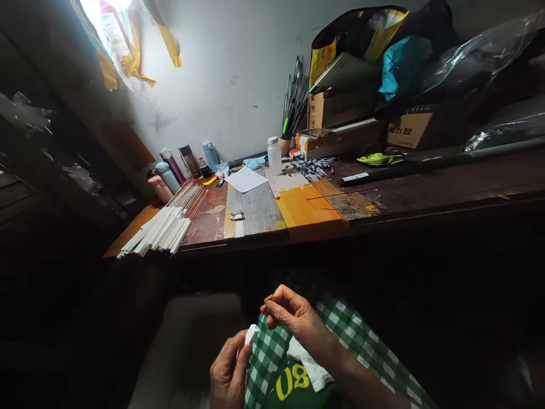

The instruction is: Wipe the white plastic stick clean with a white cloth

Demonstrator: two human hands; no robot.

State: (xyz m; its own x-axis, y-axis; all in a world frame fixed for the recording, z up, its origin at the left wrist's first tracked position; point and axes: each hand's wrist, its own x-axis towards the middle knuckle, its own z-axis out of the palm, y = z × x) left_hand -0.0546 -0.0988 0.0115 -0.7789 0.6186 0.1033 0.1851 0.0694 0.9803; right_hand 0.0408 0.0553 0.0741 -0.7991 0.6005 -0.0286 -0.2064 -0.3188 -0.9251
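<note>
My left hand [230,370] is closed around a white bar-shaped piece [252,334], its blunt end sticking up past the thumb and fingers. Just above and to the right, my right hand [286,310] is pinched, thumb against fingertips. A thin dark wire-like strand seems to run from that pinch down toward the tip of the white piece; its far end is too fine to make out. Both hands are over my lap, in front of a green and white checked cloth [268,355]. A white cloth [313,366] lies under my right wrist.
Beyond the lap runs a table [208,218] with a bundle of white sticks [159,230], several drink bottles [170,162], a paper sheet [247,179], a white plastic bottle [275,156] and thin rods [293,96]. Cardboard boxes [411,129] and bags stand at right.
</note>
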